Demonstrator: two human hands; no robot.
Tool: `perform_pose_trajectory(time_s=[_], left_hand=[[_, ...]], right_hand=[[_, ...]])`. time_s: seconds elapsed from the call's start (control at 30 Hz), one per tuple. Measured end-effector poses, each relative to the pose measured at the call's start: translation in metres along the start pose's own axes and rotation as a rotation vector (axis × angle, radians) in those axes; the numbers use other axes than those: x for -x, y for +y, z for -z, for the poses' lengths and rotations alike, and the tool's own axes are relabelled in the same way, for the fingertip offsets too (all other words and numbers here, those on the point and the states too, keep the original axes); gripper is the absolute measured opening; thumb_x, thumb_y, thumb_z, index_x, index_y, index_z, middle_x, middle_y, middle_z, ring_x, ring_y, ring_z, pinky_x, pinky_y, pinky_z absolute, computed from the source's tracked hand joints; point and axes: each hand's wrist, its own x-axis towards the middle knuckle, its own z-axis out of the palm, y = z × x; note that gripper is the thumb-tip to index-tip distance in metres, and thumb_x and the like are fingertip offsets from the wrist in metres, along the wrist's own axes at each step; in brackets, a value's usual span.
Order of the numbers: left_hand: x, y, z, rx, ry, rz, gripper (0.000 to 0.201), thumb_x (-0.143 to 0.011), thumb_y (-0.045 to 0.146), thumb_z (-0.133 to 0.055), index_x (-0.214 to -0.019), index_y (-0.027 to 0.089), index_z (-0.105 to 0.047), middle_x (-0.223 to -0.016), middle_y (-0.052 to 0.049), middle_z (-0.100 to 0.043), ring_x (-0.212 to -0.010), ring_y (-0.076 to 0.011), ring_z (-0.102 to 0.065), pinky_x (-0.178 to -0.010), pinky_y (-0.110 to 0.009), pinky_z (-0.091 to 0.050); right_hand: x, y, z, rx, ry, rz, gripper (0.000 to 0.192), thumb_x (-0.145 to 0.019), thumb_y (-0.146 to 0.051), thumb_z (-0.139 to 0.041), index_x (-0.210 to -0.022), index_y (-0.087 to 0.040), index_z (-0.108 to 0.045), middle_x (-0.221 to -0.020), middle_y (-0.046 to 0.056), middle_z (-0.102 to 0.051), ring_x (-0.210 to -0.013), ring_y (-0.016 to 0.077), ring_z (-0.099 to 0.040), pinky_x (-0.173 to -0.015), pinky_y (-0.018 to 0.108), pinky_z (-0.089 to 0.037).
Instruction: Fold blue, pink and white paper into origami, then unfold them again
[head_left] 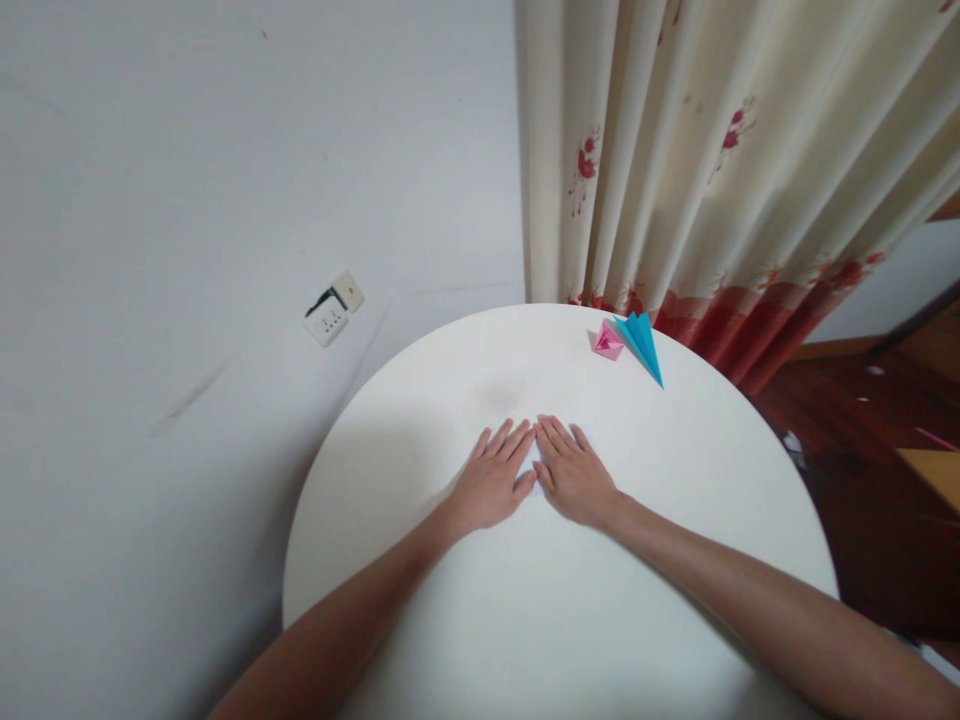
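Centrally: left hand (496,478), right hand (574,475), fingers straight, grasping nothing, covering pale paper (528,462) | upper right: pink origami (608,342), blue paper dart (643,345)

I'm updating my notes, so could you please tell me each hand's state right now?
Left hand: open, palm down at the pale paper, no grip visible.
Right hand: open, palm down, partly covering that paper, no grip visible.

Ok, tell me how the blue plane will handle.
The blue plane looks like folded paper, so it's probably light. Crisply folded, it should stay fairly stiff, though the narrow tip may bend. Flat-sided, it would likely slide, not roll.
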Motion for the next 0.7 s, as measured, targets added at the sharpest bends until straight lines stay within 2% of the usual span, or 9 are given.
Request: perform_pose_trajectory(time_s=[0.7], left_hand=[[0.0002, -0.0005, -0.0002, 0.000, -0.013, 0.007, 0.062, -0.102, 0.044, -0.033, -0.158, 0.021, -0.019, -0.165, -0.004, -0.019, -0.153, -0.0266, -0.013, -0.123, -0.052, -0.017]], right_hand=[[-0.0008, 0.0007, -0.0008, 0.005, -0.010, -0.003, 0.061, -0.102, -0.035, -0.032, -0.155, -0.006, -0.028, -0.163, 0.014, -0.021, -0.152, 0.0249, -0.014, -0.123, 0.047, -0.012]])
